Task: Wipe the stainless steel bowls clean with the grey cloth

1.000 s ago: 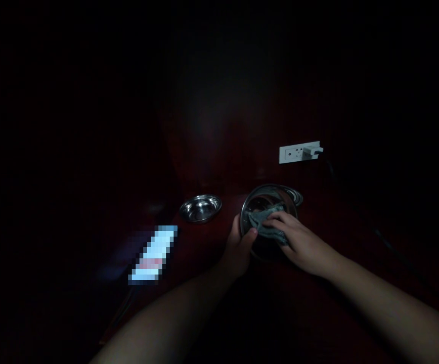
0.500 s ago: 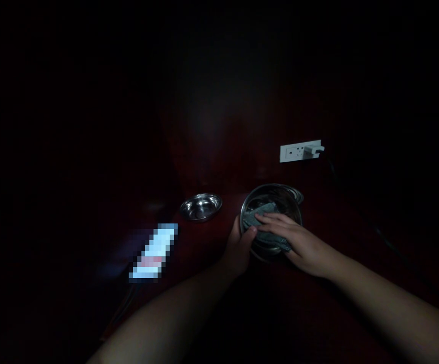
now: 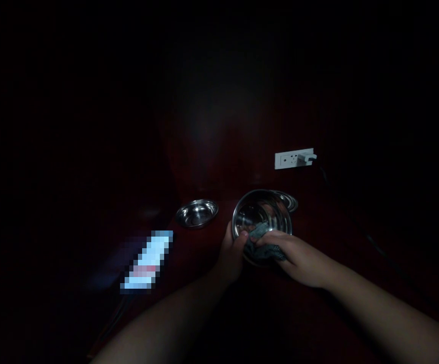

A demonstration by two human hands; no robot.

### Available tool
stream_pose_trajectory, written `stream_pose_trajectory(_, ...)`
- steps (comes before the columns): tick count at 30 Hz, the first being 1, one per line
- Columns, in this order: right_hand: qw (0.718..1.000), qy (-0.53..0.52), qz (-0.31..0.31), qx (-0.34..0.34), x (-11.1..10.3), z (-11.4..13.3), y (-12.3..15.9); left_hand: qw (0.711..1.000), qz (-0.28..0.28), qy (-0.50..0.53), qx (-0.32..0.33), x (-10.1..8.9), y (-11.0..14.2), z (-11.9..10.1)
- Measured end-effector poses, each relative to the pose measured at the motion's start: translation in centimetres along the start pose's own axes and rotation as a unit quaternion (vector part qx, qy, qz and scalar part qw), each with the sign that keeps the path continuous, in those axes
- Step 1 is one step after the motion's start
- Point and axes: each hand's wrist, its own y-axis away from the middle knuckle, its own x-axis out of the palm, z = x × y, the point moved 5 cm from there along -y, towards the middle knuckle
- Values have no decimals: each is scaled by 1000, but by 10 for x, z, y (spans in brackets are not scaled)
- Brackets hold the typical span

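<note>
A shiny metal bowl [image 3: 250,215] is tilted with its mouth toward me. My left hand [image 3: 232,255] grips its left side, the thumb over the rim and the other fingers behind the wall. Inside the lower part of the bowl, my right hand [image 3: 290,253] is closed on a grey-green cloth [image 3: 267,250], bunched under the fingers against the metal. Some of the right fingertips are hidden by the cloth and the dark.
A shallow metal dish [image 3: 197,215] stands to the left on the dark red table. Behind the bowl lies a round metal lid or plate [image 3: 290,201], partly covered. A lit phone [image 3: 147,263], blurred out, is at left. A wall socket [image 3: 294,158] holds a white plug.
The right hand's fingers have curled and bunched the cloth lower in the bowl, baring more of the inside. The left hand keeps its hold. The whole view has shifted slightly.
</note>
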Motion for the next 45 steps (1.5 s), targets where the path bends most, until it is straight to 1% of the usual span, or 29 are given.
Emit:
stream_pose_trajectory(6, 999, 9, 6, 37, 1, -5, 1, 1000, 2, 4, -9, -2, -2, 4)
stream_pose_trajectory(12, 997, 21, 10, 77, 1, -8, 1, 1000, 14, 7, 12, 0, -3, 2)
stream_pose_trajectory(19, 993, 46, -13, 104, -4, -13, 0, 999, 23, 4, 41, 6, 0, -9)
stream_pose_trajectory(23, 990, 65, -42, 117, -6, -17, 0, 999, 18, -3, 33, 7, 2, -13)
stream_pose_trajectory(28, 989, 72, -64, 113, -5, -19, 1, 999, 32, -2, 32, 11, 3, -16)
stream_pose_trajectory(31, 988, 73, -67, 117, -5, -21, 2, 998, 46, -1, 35, 12, 3, -15)
stream_pose_trajectory(35, 989, 74, -55, 119, -5, -23, 2, 998, 54, -2, 30, 11, 2, -13)
stream_pose_trajectory(38, 989, 71, -54, 117, -5, -22, 2, 997, 62, -10, 40, 12, 3, -14)
stream_pose_trajectory(41, 991, 65, -45, 108, -4, -19, 2, 997, 54, -25, 54, 12, 3, -16)
stream_pose_trajectory(45, 994, 51, -10, 98, 2, -18, 3, 996, 36, -40, 72, 10, 3, -18)
